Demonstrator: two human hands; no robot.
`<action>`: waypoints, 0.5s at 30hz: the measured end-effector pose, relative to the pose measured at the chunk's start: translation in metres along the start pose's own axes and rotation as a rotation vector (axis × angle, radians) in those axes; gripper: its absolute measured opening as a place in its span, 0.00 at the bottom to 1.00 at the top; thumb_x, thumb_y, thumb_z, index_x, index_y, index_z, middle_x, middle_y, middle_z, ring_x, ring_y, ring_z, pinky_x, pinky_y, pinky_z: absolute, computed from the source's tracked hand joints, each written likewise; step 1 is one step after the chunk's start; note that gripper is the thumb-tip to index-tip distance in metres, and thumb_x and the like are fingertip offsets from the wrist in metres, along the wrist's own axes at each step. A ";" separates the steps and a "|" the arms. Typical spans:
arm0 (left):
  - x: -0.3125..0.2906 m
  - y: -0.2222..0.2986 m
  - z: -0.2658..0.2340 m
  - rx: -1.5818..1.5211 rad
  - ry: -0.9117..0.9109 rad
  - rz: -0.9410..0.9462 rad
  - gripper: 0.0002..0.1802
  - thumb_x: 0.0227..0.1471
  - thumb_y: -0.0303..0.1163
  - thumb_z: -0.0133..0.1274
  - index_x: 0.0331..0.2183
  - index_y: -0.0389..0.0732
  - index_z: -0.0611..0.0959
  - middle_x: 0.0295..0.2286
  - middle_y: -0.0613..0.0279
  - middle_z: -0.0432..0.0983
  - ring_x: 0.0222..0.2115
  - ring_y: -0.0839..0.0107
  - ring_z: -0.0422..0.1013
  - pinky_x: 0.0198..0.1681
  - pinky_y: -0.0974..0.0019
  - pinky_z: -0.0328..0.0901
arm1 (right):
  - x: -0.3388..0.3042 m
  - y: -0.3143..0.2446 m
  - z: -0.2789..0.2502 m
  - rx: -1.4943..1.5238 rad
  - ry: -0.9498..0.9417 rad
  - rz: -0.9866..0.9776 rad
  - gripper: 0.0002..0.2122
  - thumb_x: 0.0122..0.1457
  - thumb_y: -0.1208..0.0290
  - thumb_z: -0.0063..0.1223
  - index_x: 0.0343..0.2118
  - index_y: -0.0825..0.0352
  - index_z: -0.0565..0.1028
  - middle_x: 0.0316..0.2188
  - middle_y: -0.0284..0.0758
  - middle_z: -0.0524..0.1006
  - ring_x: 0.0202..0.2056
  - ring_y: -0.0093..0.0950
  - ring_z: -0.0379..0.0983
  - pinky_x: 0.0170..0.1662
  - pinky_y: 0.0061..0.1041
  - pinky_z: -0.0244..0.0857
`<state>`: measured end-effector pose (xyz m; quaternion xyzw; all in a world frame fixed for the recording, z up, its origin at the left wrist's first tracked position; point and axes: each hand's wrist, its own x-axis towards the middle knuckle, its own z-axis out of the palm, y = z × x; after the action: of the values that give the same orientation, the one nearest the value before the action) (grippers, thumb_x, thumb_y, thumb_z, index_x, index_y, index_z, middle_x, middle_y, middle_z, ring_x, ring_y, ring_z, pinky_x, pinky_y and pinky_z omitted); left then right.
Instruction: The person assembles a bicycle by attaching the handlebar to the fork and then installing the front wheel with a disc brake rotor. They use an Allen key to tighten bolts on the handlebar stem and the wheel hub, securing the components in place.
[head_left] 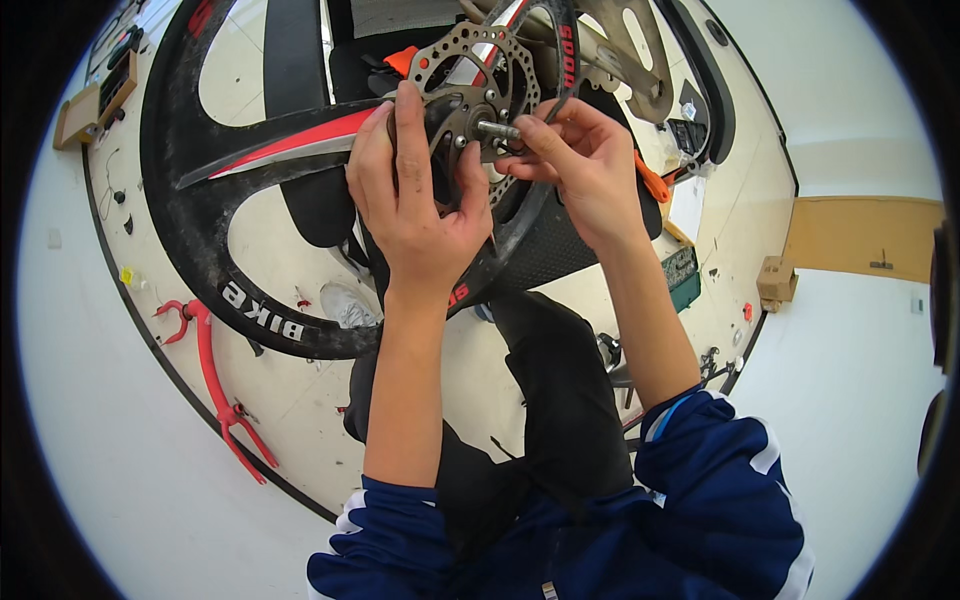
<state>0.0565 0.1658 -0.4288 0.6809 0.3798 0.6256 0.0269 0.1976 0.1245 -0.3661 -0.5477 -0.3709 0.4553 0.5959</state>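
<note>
A black bicycle wheel with broad spokes and red-and-white stripes lies tilted across a black seat. At its hub sits a perforated metal brake disc. A threaded axle sticks out of the hub's centre. My left hand is against the hub beside the disc, fingers stretched upward and thumb on the near side, bracing the wheel. Between the thumb and fingers of my right hand is the axle's outer end. Whether a small part sits there too is hidden by the fingertips.
On the floor at left lies a pink bicycle frame part. An orange-handled tool is right of the seat, near a green box. Cardboard boxes stand by the right wall. My shoe shows below the wheel.
</note>
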 end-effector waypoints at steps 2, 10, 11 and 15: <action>0.002 -0.001 0.000 0.006 0.003 0.004 0.37 0.44 0.28 0.62 0.57 0.31 0.72 0.49 0.49 0.71 0.49 0.53 0.68 0.54 0.56 0.62 | 0.008 -0.006 -0.005 -0.115 -0.094 -0.034 0.07 0.59 0.78 0.59 0.32 0.77 0.74 0.24 0.38 0.79 0.28 0.29 0.82 0.32 0.21 0.78; 0.003 0.003 0.000 0.021 0.002 -0.002 0.36 0.45 0.28 0.61 0.57 0.31 0.72 0.49 0.49 0.71 0.49 0.53 0.68 0.54 0.56 0.62 | 0.021 -0.028 -0.012 -0.665 -0.273 -0.241 0.04 0.58 0.83 0.56 0.35 0.75 0.74 0.28 0.35 0.80 0.32 0.25 0.81 0.36 0.21 0.77; 0.004 0.003 0.000 0.023 0.000 -0.006 0.36 0.45 0.28 0.61 0.57 0.31 0.72 0.49 0.49 0.71 0.49 0.53 0.68 0.54 0.56 0.62 | 0.021 -0.034 -0.010 -0.769 -0.290 -0.268 0.04 0.58 0.83 0.56 0.35 0.75 0.74 0.28 0.35 0.80 0.32 0.25 0.81 0.37 0.21 0.76; 0.002 -0.002 -0.003 0.023 -0.013 0.009 0.37 0.46 0.29 0.62 0.58 0.31 0.71 0.48 0.49 0.70 0.49 0.54 0.67 0.53 0.58 0.61 | 0.009 -0.025 -0.008 -0.669 -0.257 -0.246 0.04 0.57 0.84 0.56 0.35 0.75 0.75 0.28 0.36 0.81 0.33 0.25 0.82 0.38 0.20 0.76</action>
<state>0.0530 0.1674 -0.4278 0.6871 0.3837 0.6167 0.0188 0.2109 0.1309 -0.3425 -0.6018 -0.6339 0.2990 0.3828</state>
